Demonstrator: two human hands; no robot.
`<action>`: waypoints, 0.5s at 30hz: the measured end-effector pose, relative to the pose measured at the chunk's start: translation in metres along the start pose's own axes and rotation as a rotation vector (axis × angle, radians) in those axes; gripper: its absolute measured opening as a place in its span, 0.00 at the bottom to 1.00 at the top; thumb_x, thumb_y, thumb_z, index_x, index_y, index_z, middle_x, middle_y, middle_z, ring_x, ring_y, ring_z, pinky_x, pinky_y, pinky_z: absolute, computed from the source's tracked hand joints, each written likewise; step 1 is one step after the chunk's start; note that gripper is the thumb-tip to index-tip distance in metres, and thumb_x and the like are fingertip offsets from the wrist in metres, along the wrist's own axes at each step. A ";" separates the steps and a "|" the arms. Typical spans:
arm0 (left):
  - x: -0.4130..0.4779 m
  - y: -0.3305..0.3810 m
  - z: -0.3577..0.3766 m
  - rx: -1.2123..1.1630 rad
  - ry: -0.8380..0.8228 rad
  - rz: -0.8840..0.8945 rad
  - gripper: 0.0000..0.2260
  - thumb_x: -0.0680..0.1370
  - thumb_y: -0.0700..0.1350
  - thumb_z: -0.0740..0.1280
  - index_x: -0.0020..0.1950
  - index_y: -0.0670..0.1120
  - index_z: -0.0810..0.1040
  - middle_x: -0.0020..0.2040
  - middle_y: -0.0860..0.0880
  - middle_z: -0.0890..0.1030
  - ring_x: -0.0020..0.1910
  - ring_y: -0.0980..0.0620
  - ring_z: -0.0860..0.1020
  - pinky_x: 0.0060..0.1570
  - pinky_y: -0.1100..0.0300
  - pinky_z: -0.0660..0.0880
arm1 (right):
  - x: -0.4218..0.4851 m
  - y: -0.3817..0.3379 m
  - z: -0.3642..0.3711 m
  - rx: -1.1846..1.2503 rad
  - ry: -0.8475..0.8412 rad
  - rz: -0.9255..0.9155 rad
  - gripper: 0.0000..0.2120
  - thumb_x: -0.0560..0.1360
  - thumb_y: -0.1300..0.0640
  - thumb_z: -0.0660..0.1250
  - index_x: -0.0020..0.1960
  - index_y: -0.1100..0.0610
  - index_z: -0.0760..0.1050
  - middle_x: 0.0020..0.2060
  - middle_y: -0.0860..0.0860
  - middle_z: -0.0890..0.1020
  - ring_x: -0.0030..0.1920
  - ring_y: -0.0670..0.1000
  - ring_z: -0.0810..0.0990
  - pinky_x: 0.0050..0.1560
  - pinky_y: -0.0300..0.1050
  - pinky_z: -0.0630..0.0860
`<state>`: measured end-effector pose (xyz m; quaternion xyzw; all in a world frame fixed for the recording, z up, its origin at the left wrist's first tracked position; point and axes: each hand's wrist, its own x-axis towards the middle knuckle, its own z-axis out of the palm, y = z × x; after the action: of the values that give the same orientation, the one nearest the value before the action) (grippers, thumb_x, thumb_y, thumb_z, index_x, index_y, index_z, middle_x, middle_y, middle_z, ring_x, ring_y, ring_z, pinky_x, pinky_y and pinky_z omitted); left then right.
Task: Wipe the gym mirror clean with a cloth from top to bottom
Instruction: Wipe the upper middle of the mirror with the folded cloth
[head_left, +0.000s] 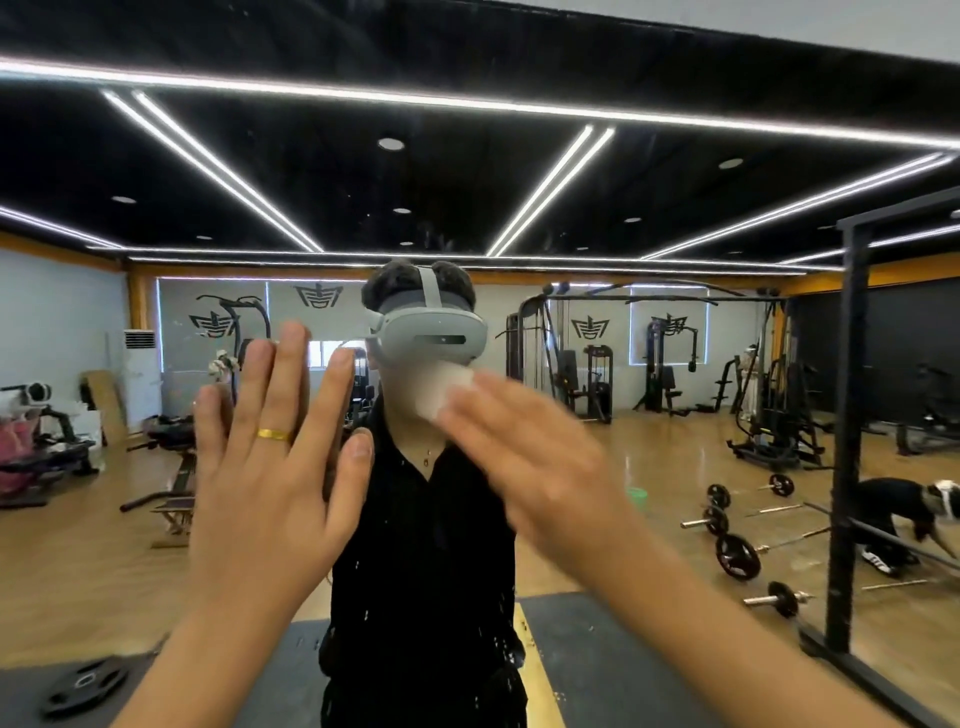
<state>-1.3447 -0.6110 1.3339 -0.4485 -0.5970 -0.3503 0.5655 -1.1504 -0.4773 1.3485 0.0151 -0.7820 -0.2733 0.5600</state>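
Observation:
The gym mirror (597, 218) fills almost the whole view and reflects the gym and my own figure in black. My left hand (270, 467) is flat against the glass with fingers spread; a gold ring sits on one finger. My right hand (524, 462), blurred by motion, presses a white cloth (441, 389) against the mirror at about head height, just right of my left hand. Small white specks dot the glass over my reflected torso.
The mirror reflects weight machines, barbells and plates on a wooden floor, and another person crouching at the right. A black metal rack frame (847, 441) stands at the right. A dark floor mat (597, 649) and a weight plate (85, 683) lie low in view.

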 end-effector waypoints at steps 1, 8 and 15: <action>0.000 0.001 0.000 0.000 -0.005 -0.005 0.28 0.83 0.53 0.55 0.83 0.47 0.60 0.84 0.43 0.53 0.83 0.44 0.50 0.80 0.40 0.45 | 0.014 0.014 -0.007 -0.026 0.014 0.056 0.29 0.74 0.75 0.66 0.73 0.60 0.74 0.72 0.56 0.75 0.75 0.55 0.71 0.75 0.53 0.69; 0.000 0.001 -0.002 -0.017 -0.028 -0.012 0.27 0.84 0.53 0.54 0.83 0.47 0.60 0.84 0.44 0.53 0.83 0.42 0.52 0.80 0.39 0.46 | 0.066 0.031 -0.023 -0.062 0.235 0.365 0.21 0.80 0.66 0.60 0.73 0.63 0.73 0.70 0.59 0.77 0.72 0.55 0.71 0.78 0.37 0.60; 0.001 0.001 -0.002 0.001 -0.014 -0.007 0.27 0.84 0.53 0.54 0.82 0.46 0.61 0.84 0.43 0.54 0.83 0.42 0.53 0.79 0.37 0.49 | 0.007 -0.015 0.004 0.005 -0.053 0.041 0.30 0.73 0.74 0.68 0.74 0.61 0.73 0.73 0.57 0.75 0.76 0.57 0.70 0.77 0.54 0.67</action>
<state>-1.3426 -0.6121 1.3346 -0.4485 -0.6028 -0.3488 0.5602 -1.1605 -0.4907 1.3475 -0.0068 -0.7974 -0.2601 0.5445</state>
